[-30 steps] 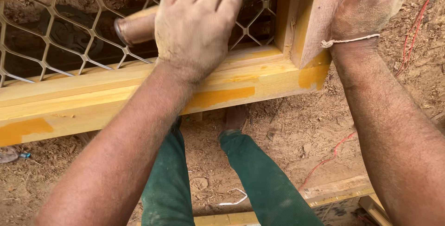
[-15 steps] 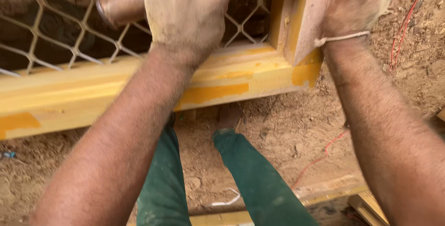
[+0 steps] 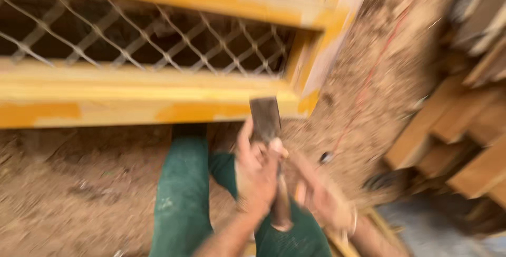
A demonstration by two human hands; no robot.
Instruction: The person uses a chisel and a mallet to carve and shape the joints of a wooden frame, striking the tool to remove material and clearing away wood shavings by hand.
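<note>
Blurrily, left hand [image 3: 258, 175] grips a chisel [image 3: 270, 146]; right hand [image 3: 321, 196], perhaps half-curled, holds nothing discernible.

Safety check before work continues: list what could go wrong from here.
1. The chisel blade sits bare above the left hand, with the right hand close beside it; a slip might cut fingers.
2. The blade is held over the green-trousered legs; if dropped, it may hit them.

The ground [image 3: 79, 194] is bare reddish earth strewn with sawdust. A yellow wooden frame [image 3: 132, 99] filled with wire mesh [image 3: 158, 41] rests on it, and planks [image 3: 453, 130] lie stacked at the right. A thin red cord [image 3: 369, 78] seems to trail across the dirt, though blur makes that uncertain.
</note>
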